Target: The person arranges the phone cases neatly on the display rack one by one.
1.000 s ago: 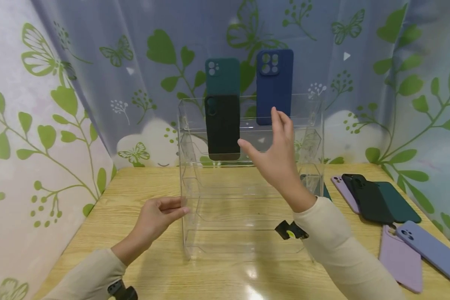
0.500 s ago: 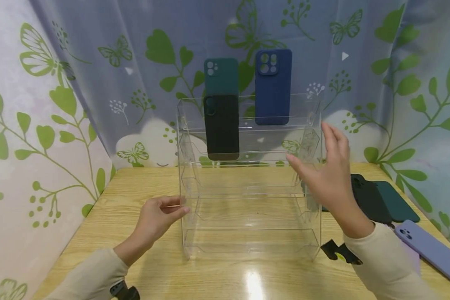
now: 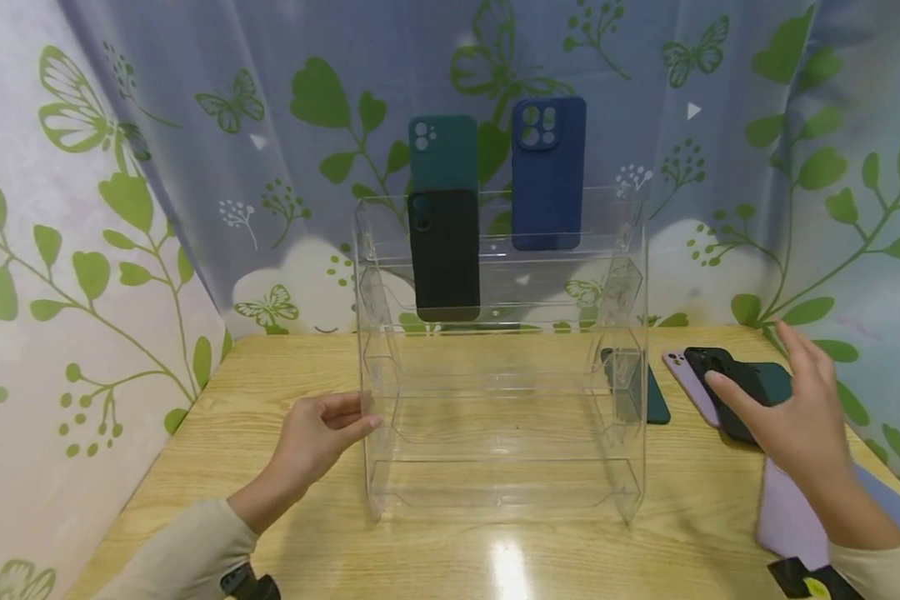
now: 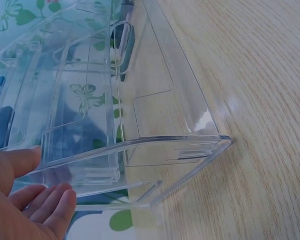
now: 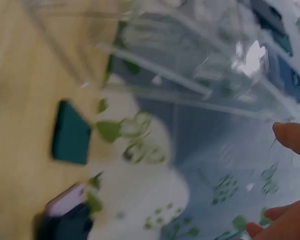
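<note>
A clear acrylic display rack (image 3: 502, 483) with stepped tiers stands on the table. My left hand (image 3: 318, 442) pinches its left side panel between thumb and fingers; the left wrist view shows the panel's edge between them. A teal phone case (image 3: 444, 158) and a blue phone case (image 3: 549, 175) stand on the top tier. One step lower, a black phone case (image 3: 447, 258) overlaps the teal one. My right hand (image 3: 806, 425) hovers with spread fingers, holding nothing, over the loose cases at right: a black case (image 3: 731, 417), a lilac case (image 3: 791, 512) and others partly hidden.
A dark green phone case (image 3: 656, 400) lies by the rack's right side. Beyond it is a pink-purple case (image 3: 693, 392), partly under the black one. Patterned curtains (image 3: 285, 208) hang behind the wooden table (image 3: 270, 367) and along both sides.
My right hand has moved away from the blue case on the rack, rightward and down to the loose cases. The left hand and the cases on the rack stay put.
</note>
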Tool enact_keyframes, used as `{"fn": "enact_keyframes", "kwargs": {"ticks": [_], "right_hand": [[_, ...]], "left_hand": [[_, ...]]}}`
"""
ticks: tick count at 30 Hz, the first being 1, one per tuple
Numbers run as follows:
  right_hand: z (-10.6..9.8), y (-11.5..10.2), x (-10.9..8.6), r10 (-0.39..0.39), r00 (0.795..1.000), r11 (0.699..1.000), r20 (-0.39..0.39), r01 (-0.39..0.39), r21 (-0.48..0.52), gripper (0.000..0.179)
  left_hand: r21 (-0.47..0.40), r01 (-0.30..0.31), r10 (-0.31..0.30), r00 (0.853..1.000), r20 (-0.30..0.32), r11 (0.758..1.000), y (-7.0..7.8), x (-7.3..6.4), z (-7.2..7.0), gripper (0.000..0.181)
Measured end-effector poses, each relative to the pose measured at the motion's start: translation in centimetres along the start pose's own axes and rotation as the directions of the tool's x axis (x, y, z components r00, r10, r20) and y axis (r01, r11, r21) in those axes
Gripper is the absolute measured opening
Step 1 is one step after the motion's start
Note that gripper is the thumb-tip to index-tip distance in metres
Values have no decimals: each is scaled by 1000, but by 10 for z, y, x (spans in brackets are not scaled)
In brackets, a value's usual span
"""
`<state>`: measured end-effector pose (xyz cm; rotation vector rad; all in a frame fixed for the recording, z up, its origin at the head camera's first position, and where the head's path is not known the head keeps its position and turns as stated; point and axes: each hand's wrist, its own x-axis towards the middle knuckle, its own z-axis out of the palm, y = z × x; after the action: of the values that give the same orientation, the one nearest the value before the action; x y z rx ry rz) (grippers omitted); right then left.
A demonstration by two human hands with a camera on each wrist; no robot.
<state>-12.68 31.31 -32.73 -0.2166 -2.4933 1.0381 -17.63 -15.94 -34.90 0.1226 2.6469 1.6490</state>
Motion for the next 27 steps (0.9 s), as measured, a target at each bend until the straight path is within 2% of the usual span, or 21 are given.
{"fn": "enact_keyframes", "kwargs": {"ticks": [5, 10, 15, 20, 27], "right_hand": [[-12, 51, -6, 72, 994, 993, 85, -63, -99, 96], [-23, 102, -8, 123, 974, 974, 191, -81, -212, 102], [-27, 145, -10, 157, 970, 944, 187, -92, -316, 105], [-31, 175, -14, 175, 966, 905, 189, -82, -418, 106], [-36, 203, -19, 151, 966, 875, 210, -32, -484, 102]], "left_hand": [[-14, 7, -7, 1000, 5, 1000, 0, 0, 1, 42], [-26, 7, -6, 1000, 11, 1000, 0, 0, 0, 43], [-37, 2, -1, 1000, 14, 999, 0, -1, -1, 43], [-37, 0, 0, 1000, 17, 999, -2, 0, -2, 43], [-35, 2, -1, 1000, 23, 999, -3, 1, -2, 43]]}}
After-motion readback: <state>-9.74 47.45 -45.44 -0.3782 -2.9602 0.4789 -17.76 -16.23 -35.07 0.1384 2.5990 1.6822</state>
